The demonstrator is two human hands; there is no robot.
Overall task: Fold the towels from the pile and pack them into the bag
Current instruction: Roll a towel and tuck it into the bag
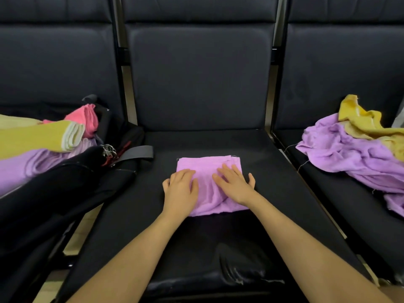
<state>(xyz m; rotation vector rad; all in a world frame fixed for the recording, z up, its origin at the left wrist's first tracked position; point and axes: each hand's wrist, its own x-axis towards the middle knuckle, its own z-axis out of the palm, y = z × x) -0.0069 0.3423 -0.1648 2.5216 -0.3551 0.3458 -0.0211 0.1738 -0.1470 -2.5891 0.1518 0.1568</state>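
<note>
Head view: left hand (180, 189), right hand (235, 184) flat, fingers straight, pressing folded purple towel (207, 169).

Purple towel (208, 184) under my hands: soft matt terry cloth, slightly wrinkled. Seat (196, 145): matt black woven fabric, w/ glossy cracked leatherette at near edge. Left bag (65, 182): smooth black cloth, shiny metal zip pulls (108, 149). Right pile (354, 154): fuzzy terry, loose threads.

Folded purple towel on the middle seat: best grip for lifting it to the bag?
Probably pinch the folded purple towel at both short side edges, from left and right. It lies flat and layered, with the left hand and right hand already pressing it near those edges.
</note>
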